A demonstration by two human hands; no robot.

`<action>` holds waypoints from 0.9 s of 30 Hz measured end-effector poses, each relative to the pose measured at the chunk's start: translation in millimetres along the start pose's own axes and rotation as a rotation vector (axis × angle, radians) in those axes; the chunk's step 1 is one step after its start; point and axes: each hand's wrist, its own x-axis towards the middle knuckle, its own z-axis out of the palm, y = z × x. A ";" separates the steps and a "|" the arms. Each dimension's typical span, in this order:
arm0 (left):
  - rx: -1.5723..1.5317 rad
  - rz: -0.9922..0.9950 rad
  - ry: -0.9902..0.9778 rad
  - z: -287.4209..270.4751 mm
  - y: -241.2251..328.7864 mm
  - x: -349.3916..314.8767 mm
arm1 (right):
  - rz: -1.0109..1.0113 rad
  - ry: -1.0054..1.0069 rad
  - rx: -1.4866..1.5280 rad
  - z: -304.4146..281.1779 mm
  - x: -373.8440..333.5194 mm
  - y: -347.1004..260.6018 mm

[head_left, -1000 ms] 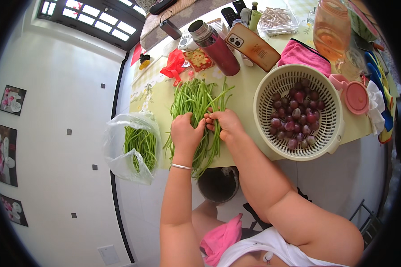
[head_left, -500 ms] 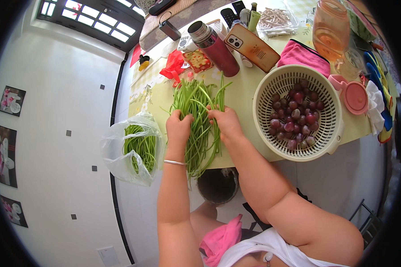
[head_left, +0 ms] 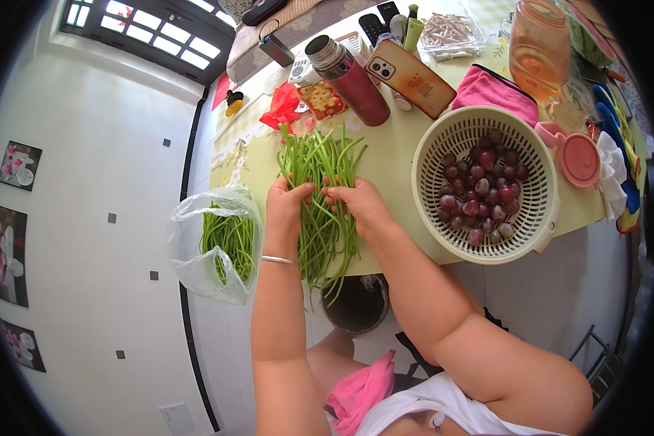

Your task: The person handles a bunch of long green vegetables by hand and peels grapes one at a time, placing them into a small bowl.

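Note:
A thick bunch of long, thin green vegetable stems [head_left: 323, 240] lies lengthwise at the table's near edge, its lower ends hanging past that edge. My left hand [head_left: 285, 206] is wrapped round the left side of the bunch, a silver bangle on its wrist. Gripping the right side is my right hand [head_left: 363, 203], and both thumbs point inward over the stems. The fingertips are partly hidden among the stems. Left of the bunch, a clear plastic bag [head_left: 185, 254] with its mouth spread holds more green stems [head_left: 229, 240].
On the right, a cream colander [head_left: 427, 211] holds red grapes [head_left: 479, 185]. Behind the bunch stand a red thermos [head_left: 360, 91] and a propped phone [head_left: 412, 78], with a red plastic bag [head_left: 282, 105] nearby. A dark bucket [head_left: 354, 305] sits below the table edge.
My right hand has brought its separate stems leftward against the bunch. The hands are closer together, and the stem tops sit lower and more even. The plastic bag has barely shifted.

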 end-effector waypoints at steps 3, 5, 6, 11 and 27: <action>-0.073 -0.032 -0.059 10.8 4.5 -4.9 | -0.090 0.022 -0.073 -0.6 2.1 2.4; -0.132 -0.030 -0.063 16.6 5.8 -8.1 | -0.109 -0.048 -0.177 -2.7 5.2 8.5; -0.113 -0.002 -0.060 18.4 5.0 -7.8 | -0.117 -0.067 -0.200 -4.1 6.5 11.5; 0.002 0.047 -0.050 15.3 0.9 -8.1 | -0.040 -0.147 -0.130 -3.0 8.8 14.2; 0.326 0.115 -0.229 20.0 12.3 -30.0 | -0.055 0.132 0.289 -5.6 7.8 2.9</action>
